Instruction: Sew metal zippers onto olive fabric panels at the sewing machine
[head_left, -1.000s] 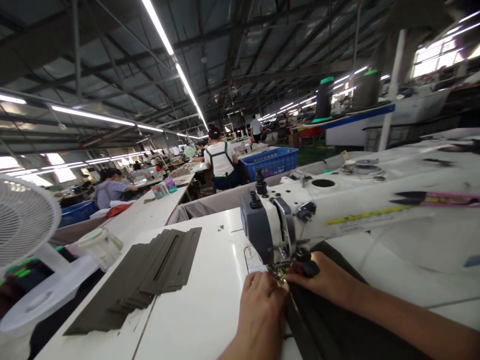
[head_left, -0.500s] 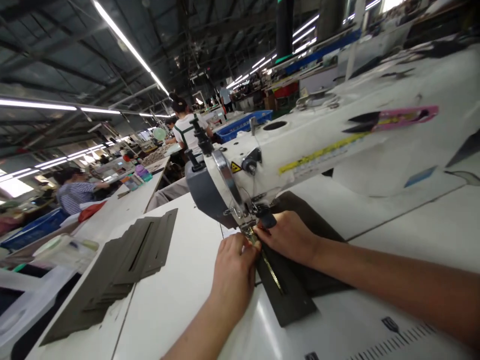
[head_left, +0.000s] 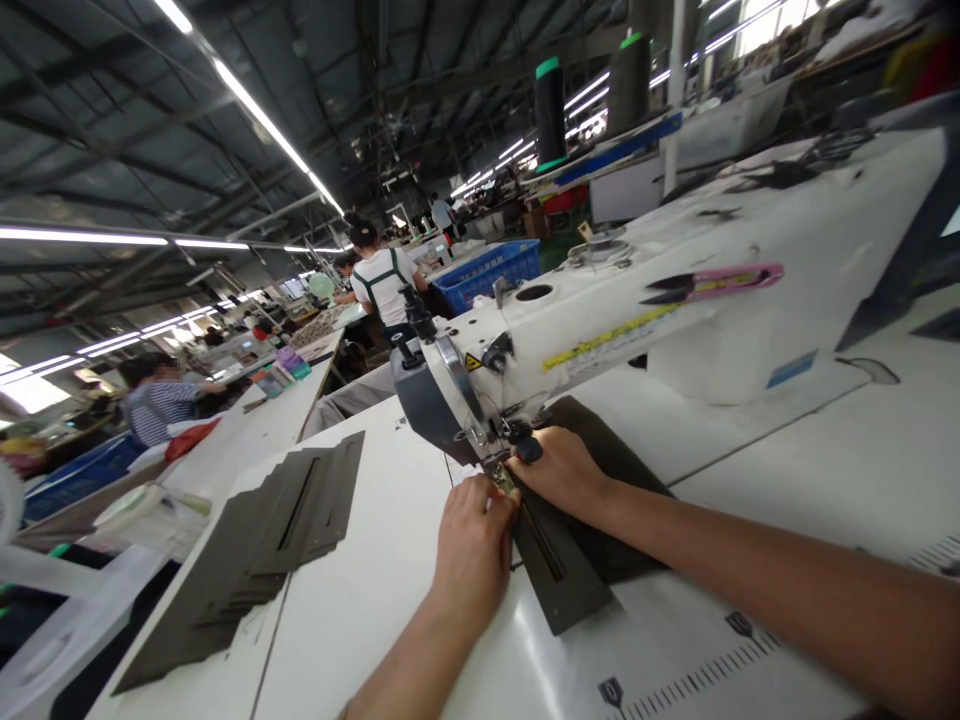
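Against half a second earlier, I hold both hands in place: left hand [head_left: 474,540] and right hand [head_left: 559,472] press the dark olive slotted fabric panel [head_left: 570,575] flat beneath the white sewing machine head [head_left: 480,385]; only the view shifted.

Desk [head_left: 390,610]: sewing machine [head_left: 600,330] at centre, thread snips [head_left: 712,283] on its arm. Fabric panel with zipper [head_left: 562,560] under the needle head, left hand [head_left: 472,545] on its left edge, right hand [head_left: 562,470] on it just right of the needle. Stack of slotted panels [head_left: 262,550] well left. Behind, crate [head_left: 491,272] and a seated person [head_left: 384,285].
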